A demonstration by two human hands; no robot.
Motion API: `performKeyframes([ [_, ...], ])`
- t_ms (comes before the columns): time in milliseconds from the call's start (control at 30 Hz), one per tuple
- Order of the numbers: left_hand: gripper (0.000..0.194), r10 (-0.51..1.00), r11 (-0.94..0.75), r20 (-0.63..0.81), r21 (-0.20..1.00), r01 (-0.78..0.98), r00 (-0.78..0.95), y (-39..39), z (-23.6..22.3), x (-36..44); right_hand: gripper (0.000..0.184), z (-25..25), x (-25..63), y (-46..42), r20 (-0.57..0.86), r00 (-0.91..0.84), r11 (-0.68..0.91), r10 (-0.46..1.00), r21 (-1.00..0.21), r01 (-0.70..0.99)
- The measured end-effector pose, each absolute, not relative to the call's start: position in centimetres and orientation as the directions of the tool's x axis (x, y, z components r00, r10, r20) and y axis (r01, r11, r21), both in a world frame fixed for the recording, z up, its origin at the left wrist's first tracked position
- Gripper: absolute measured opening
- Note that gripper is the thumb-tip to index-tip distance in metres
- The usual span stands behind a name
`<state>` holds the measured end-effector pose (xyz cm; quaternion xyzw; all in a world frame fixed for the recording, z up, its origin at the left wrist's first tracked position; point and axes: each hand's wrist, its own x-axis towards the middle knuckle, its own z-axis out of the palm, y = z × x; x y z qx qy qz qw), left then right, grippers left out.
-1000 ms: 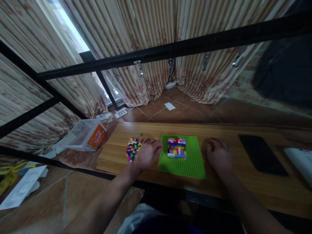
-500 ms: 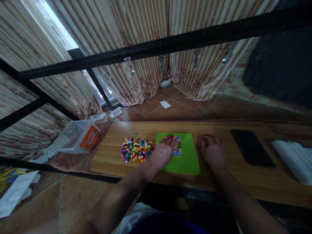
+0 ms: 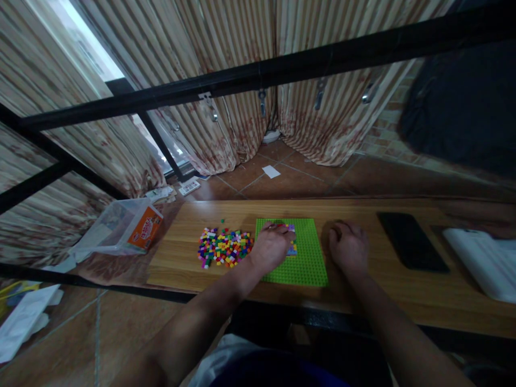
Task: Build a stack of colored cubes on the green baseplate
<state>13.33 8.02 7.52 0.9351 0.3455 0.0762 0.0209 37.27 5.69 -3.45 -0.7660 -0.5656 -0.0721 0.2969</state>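
Observation:
My left hand (image 3: 272,244) is over the green studded baseplate (image 3: 308,258), its fingers pressed together and pointing down. Whatever it pinches is hidden under the fingers. Small coloured bricks (image 3: 292,248) are set on the plate in a patch of red, purple, yellow and blue, partly covered by that hand. To the plate's right, my right hand (image 3: 350,247) rests on the wooden table (image 3: 342,209) with curled fingers; their inside is hidden from view. A pile of loose small bricks (image 3: 226,247) in many colours lies left of the plate, close to my left wrist.
One green brick (image 3: 222,221) lies apart behind the pile. Off the table's left end is a clear plastic box (image 3: 116,226) with an orange label. At the right are a black flat phone-like object (image 3: 411,242) and a white object (image 3: 479,258). A black bar (image 3: 242,78) crosses beyond the table.
The whole view has shifted slightly, so things appear a little further left. My left hand stays over the brick patch and my right hand stays on the table.

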Motion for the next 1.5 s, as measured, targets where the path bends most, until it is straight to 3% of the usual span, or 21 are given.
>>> performKeyframes([
  [233,0.014,0.681,-0.731,0.182,0.103,0.675,0.710,7.6,7.0,13.3,0.034,-3.4,37.2,5.7,0.457,0.354,-0.184,0.816,-0.376,0.908],
  [667,0.028,0.681,-0.722,0.402,0.228,0.653,0.612,6.3,3.6,13.5,0.036,-3.3,37.3,5.6,0.457,0.344,-0.177,0.821,-0.369,0.912],
  [933,0.036,0.679,-0.717,0.435,0.223,0.660,0.591,5.5,2.3,13.3,0.036,-3.5,37.3,5.7,0.434,0.349,-0.189,0.831,-0.370,0.910],
  [1233,0.045,0.665,-0.736,0.344,0.146,0.661,0.663,5.0,3.1,13.4,0.036,-4.1,37.7,5.8,0.464,0.324,-0.169,0.825,-0.345,0.923],
  [1367,0.056,0.695,-0.714,0.347,0.238,0.658,0.630,4.3,4.0,12.7,0.037,-4.2,37.9,5.8,0.476,0.303,-0.152,0.825,-0.328,0.932],
  [1500,0.054,0.800,-0.578,0.447,0.392,0.716,0.401,3.4,4.5,10.2,0.038,-4.2,37.9,5.8,0.492,0.293,-0.152,0.820,-0.307,0.940],
])
